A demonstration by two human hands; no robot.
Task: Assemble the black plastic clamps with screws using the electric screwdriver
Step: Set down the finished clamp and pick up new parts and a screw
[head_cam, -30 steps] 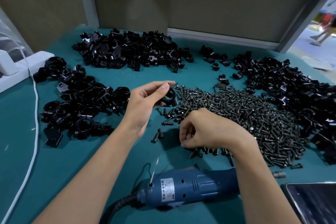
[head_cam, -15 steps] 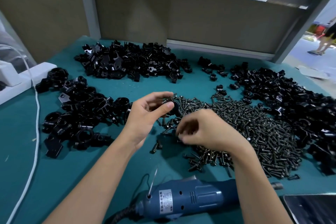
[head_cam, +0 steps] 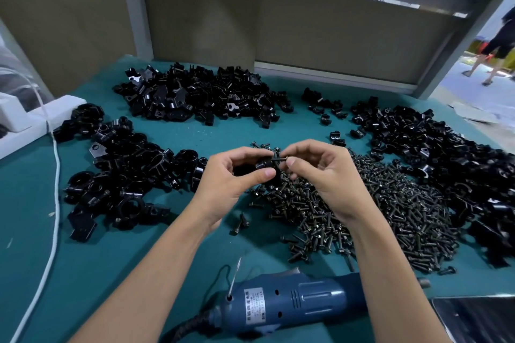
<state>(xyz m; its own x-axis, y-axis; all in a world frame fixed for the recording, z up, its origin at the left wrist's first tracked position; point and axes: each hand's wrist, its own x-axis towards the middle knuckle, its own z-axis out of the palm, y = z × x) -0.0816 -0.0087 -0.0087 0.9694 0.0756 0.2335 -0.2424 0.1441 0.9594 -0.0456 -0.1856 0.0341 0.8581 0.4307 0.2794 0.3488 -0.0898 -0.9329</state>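
One glossy black clamp [head_cam: 266,166], ring-shaped, sits pinched in the left hand [head_cam: 237,175], touching the dark screw [head_cam: 279,159] the right hand [head_cam: 320,168] pinches.

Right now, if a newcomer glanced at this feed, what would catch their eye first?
The two hands meeting mid-table: the left hand grips a black clamp while the right hand pinches a screw at it. A broad screw pile lies to their right, and heaps of black clamp parts ring the teal table. The blue electric screwdriver lies at the near edge, in neither hand.
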